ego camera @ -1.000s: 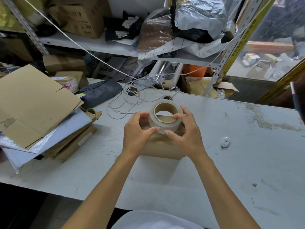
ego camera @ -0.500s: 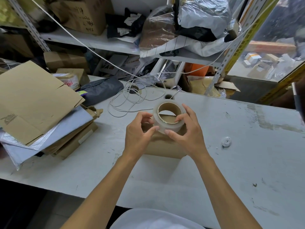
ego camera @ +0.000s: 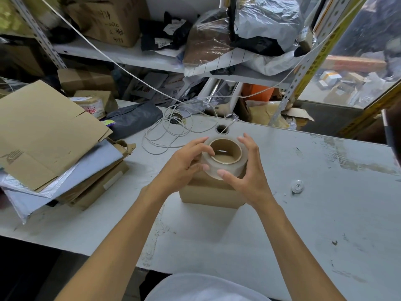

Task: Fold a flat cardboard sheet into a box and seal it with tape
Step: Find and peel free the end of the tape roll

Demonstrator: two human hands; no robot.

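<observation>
Both hands at frame centre on a roll of clear tape (ego camera: pixel 224 158) with a brown cardboard core, held just above a small folded cardboard box (ego camera: pixel 208 193). Left hand (ego camera: pixel 184 165): fingers curled around the roll's left side, one finger along the far rim, thumb on the near wall. Right hand (ego camera: pixel 246 170): thumb pressed on the near lower wall of the roll, fingers arched over the right side, tips at the far rim; contact of those upper fingers hard to tell. Roll tilted, open core facing up toward the camera. Whether the roll touches the box top can't be told, hands cover it.

Box sits on the grey worktop (ego camera: pixel 303 224), centre frame, flaps closed on top as far as visible.

Left of frame: stack of flat cardboard sheets (ego camera: pixel 43 135) over white and grey mailers. Coiled white cable (ego camera: pixel 171 131) just beyond the hands, near a round cable hole (ego camera: pixel 221 128) in the worktop. Small white round piece (ego camera: pixel 297 186) at right centre, well apart from the box. Upper frame: shelf (ego camera: pixel 134 54) crowded with boxes and plastic bags.
</observation>
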